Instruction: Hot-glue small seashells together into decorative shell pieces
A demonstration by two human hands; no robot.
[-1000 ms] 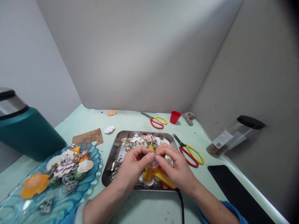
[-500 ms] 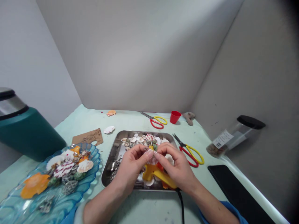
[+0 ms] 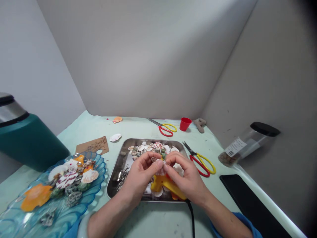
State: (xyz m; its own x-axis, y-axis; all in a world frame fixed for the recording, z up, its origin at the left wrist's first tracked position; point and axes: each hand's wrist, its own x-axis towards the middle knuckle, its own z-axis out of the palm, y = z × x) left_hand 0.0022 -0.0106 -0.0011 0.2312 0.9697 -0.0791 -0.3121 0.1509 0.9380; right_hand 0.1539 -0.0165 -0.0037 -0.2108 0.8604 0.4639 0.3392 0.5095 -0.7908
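Note:
My left hand (image 3: 140,175) and my right hand (image 3: 185,175) meet over a metal tray (image 3: 118,172) and pinch a small pink-white scallop shell (image 3: 161,171) between their fingertips. Both hands have fingers curled closed on the shell. Just under them a yellow and orange glue gun (image 3: 166,185) lies in the tray, its black cord (image 3: 192,218) running toward me. Several small shells (image 3: 146,148) fill the tray's far end.
A blue glass dish (image 3: 81,205) with shells sits at left, a teal container (image 3: 29,140) behind it. Two red-and-yellow scissors (image 3: 201,159) (image 3: 165,128), a red cup (image 3: 185,124), a tilted clear jar (image 3: 245,145), a black phone (image 3: 250,205), a brown card (image 3: 93,145) and loose shells (image 3: 115,137) lie around.
Both hands have kept their pinch on the shell and shifted it only slightly over the tray; the view has drifted a little.

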